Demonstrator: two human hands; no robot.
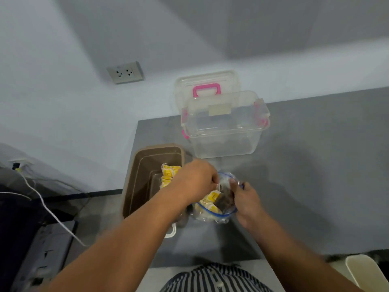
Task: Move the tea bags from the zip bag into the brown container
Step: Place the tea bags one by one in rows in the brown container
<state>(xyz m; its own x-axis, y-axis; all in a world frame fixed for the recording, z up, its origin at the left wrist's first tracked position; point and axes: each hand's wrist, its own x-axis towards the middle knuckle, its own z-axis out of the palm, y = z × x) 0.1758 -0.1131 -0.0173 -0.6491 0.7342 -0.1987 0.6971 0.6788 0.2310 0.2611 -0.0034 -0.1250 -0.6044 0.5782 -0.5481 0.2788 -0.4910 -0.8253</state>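
Mid-transfer, by the look of it. Left hand [194,182] reaching into mouth of zip bag [216,199], fingers pinched, contents of pinch unclear. Right hand [245,202] gripping bag rim, holding it open. Bag just right of brown container [147,180]. Some tea bags [169,172] already in container, more in bag: yellow tags, pale sachets. Next: probably lift clear, carry left, drop in.
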